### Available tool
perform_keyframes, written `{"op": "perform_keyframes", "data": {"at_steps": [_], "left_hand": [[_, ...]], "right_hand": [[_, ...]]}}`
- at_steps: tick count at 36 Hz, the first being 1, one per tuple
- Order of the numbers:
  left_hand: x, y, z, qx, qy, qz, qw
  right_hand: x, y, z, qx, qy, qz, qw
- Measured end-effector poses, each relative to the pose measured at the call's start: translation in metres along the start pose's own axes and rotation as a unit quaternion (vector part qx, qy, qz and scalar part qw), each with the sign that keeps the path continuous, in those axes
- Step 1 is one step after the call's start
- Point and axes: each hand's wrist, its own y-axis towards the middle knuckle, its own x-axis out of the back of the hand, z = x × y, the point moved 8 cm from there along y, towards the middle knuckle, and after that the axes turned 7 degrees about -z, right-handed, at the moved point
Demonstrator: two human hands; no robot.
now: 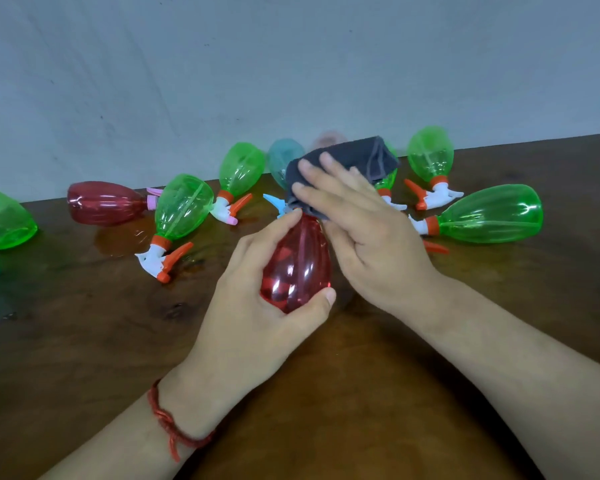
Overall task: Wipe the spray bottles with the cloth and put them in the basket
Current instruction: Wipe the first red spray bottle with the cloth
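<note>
My left hand (257, 306) grips a red transparent spray bottle (297, 268) by its body, base toward me, held above the wooden table (84, 341). My right hand (357, 223) holds a dark grey cloth (347, 161) wrapped over the bottle's neck and spray head, which are hidden under it. A light blue trigger tip (272, 201) pokes out to the left of the cloth. No basket is in view.
Several green spray bottles lie on the table, among them one at left centre (182, 207), one at far right (492, 214) and one at the left edge (0, 220). Another red bottle (106, 202) and a teal one (283, 161) lie near the wall (291, 64).
</note>
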Motion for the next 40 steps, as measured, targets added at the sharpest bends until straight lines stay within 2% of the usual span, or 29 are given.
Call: {"op": "perform_keyframes", "data": {"at_steps": [4, 11, 14, 16, 20, 27, 32, 33, 36, 37, 40], "left_hand": [[0.001, 0.001, 0.002, 0.006, -0.020, 0.001, 1.000], [0.003, 0.000, 0.003, 0.030, -0.062, -0.019, 0.997], [0.006, 0.001, 0.003, 0.033, -0.071, -0.049, 0.996], [0.008, 0.001, 0.001, 0.037, -0.086, -0.064, 0.994], [0.012, 0.003, 0.002, 0.033, -0.085, -0.069, 0.993], [0.021, 0.010, 0.016, 0.023, -0.047, -0.081, 0.995], [0.022, 0.010, 0.019, 0.001, -0.016, -0.076, 0.997], [0.020, 0.010, 0.017, -0.006, -0.006, -0.072, 0.997], [0.015, 0.008, 0.014, -0.019, -0.004, -0.058, 0.998], [0.015, 0.008, 0.014, -0.012, -0.018, -0.057, 0.998], [0.017, 0.007, 0.014, 0.013, -0.055, -0.071, 0.996]], "right_hand": [[0.002, 0.002, 0.003, 0.033, -0.006, 0.034, 0.999], [0.014, -0.002, -0.009, 0.011, -0.039, 0.002, 0.999], [0.015, -0.005, -0.009, -0.021, -0.008, -0.032, 0.999], [0.014, -0.008, -0.012, -0.080, 0.063, -0.066, 0.993], [0.008, -0.013, -0.019, -0.197, 0.203, -0.080, 0.956], [0.013, -0.017, -0.041, -0.281, 0.284, -0.103, 0.911], [0.016, -0.027, -0.066, -0.375, 0.378, -0.232, 0.814], [0.018, -0.025, -0.063, -0.361, 0.362, -0.235, 0.826], [0.021, -0.016, -0.033, -0.230, 0.212, -0.160, 0.936], [0.019, -0.015, -0.025, -0.182, 0.157, -0.134, 0.961], [0.014, -0.015, -0.012, -0.091, 0.039, -0.077, 0.992]]}}
